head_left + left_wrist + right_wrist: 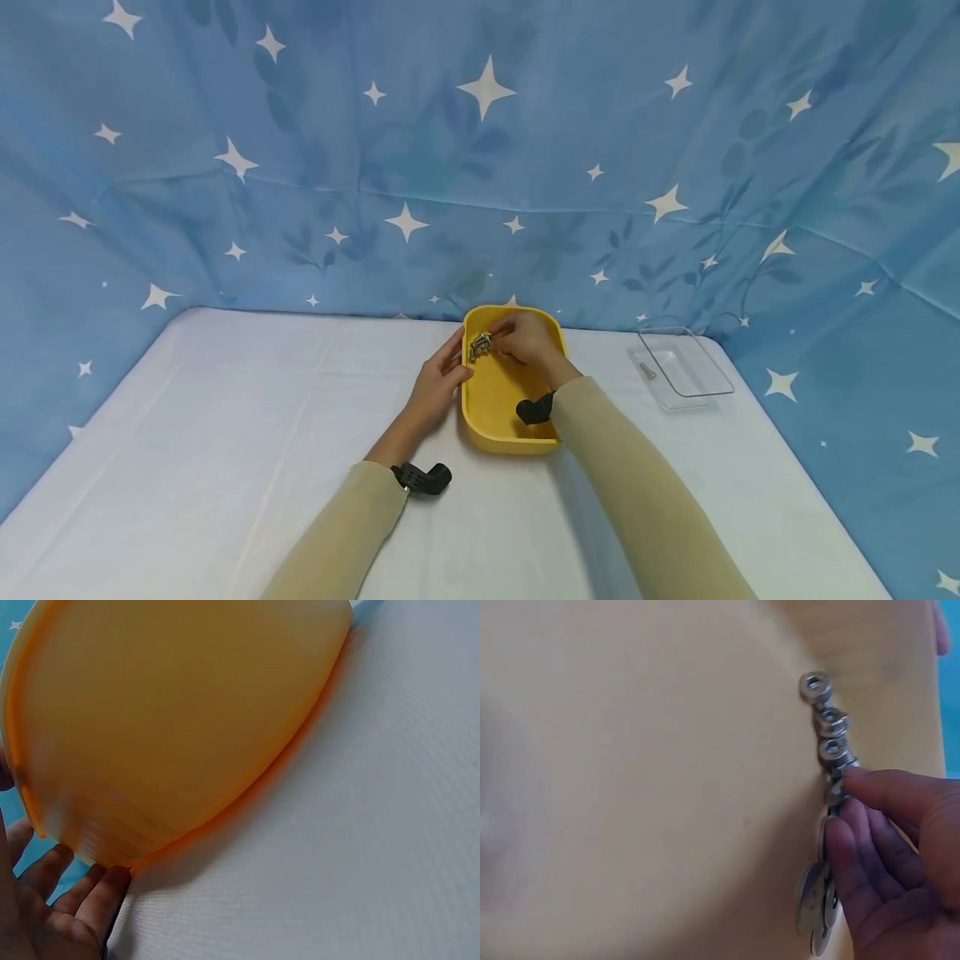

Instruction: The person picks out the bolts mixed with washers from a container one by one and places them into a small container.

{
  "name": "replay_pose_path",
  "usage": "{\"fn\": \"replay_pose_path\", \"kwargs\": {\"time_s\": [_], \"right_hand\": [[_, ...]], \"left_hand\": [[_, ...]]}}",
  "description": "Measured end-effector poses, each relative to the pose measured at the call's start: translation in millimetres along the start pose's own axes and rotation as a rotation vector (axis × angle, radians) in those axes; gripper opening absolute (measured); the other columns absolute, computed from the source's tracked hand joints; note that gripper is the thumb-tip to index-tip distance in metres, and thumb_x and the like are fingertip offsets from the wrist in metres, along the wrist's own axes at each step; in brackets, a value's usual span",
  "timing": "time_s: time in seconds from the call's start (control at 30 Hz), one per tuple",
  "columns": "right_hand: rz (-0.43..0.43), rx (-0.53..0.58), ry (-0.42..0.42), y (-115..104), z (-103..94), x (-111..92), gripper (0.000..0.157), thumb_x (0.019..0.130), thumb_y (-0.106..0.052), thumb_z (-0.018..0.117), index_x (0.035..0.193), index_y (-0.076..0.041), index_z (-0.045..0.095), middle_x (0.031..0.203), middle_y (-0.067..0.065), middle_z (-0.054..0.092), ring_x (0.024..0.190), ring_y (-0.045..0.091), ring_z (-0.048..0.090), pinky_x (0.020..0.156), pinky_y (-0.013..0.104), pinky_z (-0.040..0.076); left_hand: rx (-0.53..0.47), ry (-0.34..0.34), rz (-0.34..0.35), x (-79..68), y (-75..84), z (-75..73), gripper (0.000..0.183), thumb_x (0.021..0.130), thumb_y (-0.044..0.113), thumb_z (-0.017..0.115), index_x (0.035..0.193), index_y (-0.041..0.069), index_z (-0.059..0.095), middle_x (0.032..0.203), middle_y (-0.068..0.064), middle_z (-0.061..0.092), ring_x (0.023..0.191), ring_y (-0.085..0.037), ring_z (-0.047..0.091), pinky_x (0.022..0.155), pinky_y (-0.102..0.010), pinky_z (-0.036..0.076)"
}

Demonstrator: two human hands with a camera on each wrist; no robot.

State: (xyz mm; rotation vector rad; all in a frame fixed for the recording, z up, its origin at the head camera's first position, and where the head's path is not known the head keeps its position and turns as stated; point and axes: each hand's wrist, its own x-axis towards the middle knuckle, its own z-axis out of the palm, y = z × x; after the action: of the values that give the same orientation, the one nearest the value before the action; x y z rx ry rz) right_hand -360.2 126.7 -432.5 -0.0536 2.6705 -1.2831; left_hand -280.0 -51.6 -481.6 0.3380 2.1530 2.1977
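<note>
A yellow plastic bin (495,408) stands on the white-covered table. My left hand (435,387) holds its left wall, thumb at the rim and fingers against the outside; in the left wrist view those fingertips (112,877) touch the bin's orange-looking wall (172,735). Inside, near the bin's left wall, lies a small heap of metal hardware (480,346). Over it, my right hand (528,337) reaches in. In the right wrist view its thumb and fingers pinch a socket-head bolt (836,791), partly hidden. Several other bolts (832,750) lie in line with it, and flat round washers (808,900) sit below.
To the right of the bin is a clear plastic box (686,367) with a small metal screw (647,371) at its left side. A blue star-patterned cloth (420,150) hangs behind and beside the table (187,433). Black wrist cameras (423,479) sit on both wrists.
</note>
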Motion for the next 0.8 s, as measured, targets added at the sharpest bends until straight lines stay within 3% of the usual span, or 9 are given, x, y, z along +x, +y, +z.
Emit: {"fn": "replay_pose_path", "kwargs": {"time_s": [0.47, 0.67, 0.8], "right_hand": [[-0.064, -0.158, 0.030, -2.7, 6.6, 3.7, 0.016, 0.089, -0.006, 0.073, 0.104, -0.003, 0.075, 0.102, 0.014, 0.075, 0.075, 0.017, 0.063, 0.061, 0.020, 0.052], [-0.136, -0.283, 0.015, -3.0, 7.9, 7.1, 0.015, 0.089, -0.006, 0.072, 0.103, -0.001, 0.076, 0.102, 0.013, 0.076, 0.088, 0.020, 0.069, 0.076, 0.027, 0.059], [-0.140, -0.302, 0.023, -4.9, 7.2, 5.9, 0.015, 0.090, -0.005, 0.069, 0.103, -0.001, 0.076, 0.102, 0.014, 0.076, 0.089, 0.022, 0.068, 0.080, 0.030, 0.059]], "left_hand": [[0.031, 0.007, 0.007, -0.9, -0.5, 0.2, 0.074, 0.093, 0.008, 0.054, 0.161, 0.025, 0.030, 0.164, -0.006, 0.037, 0.146, -0.028, 0.045, 0.117, -0.044, 0.043], [0.024, 0.009, 0.010, -0.5, -1.1, 0.5, 0.073, 0.093, 0.007, 0.054, 0.161, 0.024, 0.031, 0.165, -0.006, 0.036, 0.147, -0.028, 0.044, 0.118, -0.044, 0.042], [0.037, 0.014, 0.006, 0.1, -1.6, 0.4, 0.074, 0.093, 0.009, 0.055, 0.160, 0.026, 0.031, 0.164, -0.004, 0.036, 0.147, -0.027, 0.044, 0.119, -0.042, 0.041]]}}
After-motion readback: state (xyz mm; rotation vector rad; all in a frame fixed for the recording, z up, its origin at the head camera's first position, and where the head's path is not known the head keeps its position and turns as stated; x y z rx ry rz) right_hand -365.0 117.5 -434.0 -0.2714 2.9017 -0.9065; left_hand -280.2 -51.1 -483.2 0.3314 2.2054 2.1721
